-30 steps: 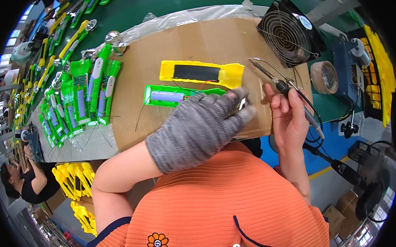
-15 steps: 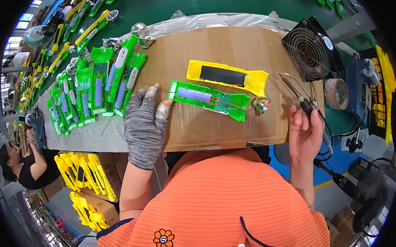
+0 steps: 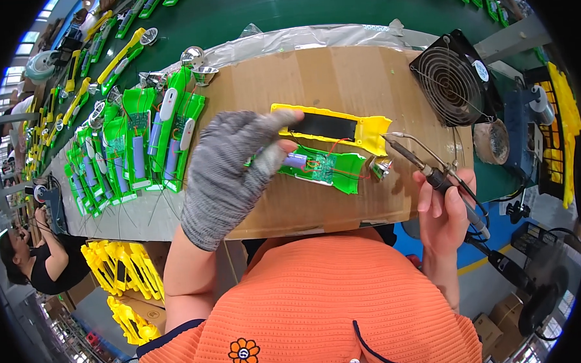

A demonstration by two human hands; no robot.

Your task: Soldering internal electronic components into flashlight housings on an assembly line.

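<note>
My left hand, in a grey fingerless-tipped glove, reaches over the left ends of two flashlight casing halves. Its index fingertip lies at the yellow casing half, which has a black inlay. The thumb, spread from that finger, is over the green casing half and hides part of its purple battery. Red wires run from the green circuit board toward a small silver reflector. In my right hand is a soldering iron with a thin metal tube alongside, its tip near the yellow half's right end.
Several green casings with batteries are stacked at the left of the cardboard sheet. A black fan and a tape roll stand at the right. Beyond is a green conveyor with more casings. A person sits at far left.
My left hand has moved right and up over the casing halves. The soldering iron in my right hand has come left and down, closer to the yellow half and the reflector.
</note>
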